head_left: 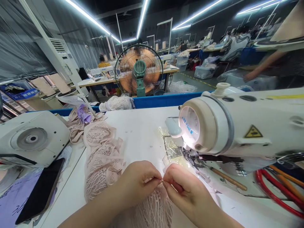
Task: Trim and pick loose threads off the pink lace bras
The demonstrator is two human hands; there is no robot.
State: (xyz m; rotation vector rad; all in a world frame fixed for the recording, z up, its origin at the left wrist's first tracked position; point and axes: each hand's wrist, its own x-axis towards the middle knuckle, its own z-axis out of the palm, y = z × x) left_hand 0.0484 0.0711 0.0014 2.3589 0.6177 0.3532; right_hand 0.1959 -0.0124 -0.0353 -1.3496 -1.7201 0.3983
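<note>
Left hand (pixel 140 178) and right hand (pixel 188 191) meet, fingertips pinching tiny pale bit (pixel 162 180). Lace piece (pixel 155 209) at 6 o'clock, seemingly unfinished; lace pile (pixel 102 161) at 10, finished share unclear. Sewing machine (pixel 237 123) at 2.

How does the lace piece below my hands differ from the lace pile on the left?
The lace piece runs off the bottom of the view, while the lace pile extends farther away from you. The lace piece lies just below your left hand and right hand, which pinch a small pale bit; the lace pile lies to their left. Both are pale pink with an open, net-like pattern.
</note>
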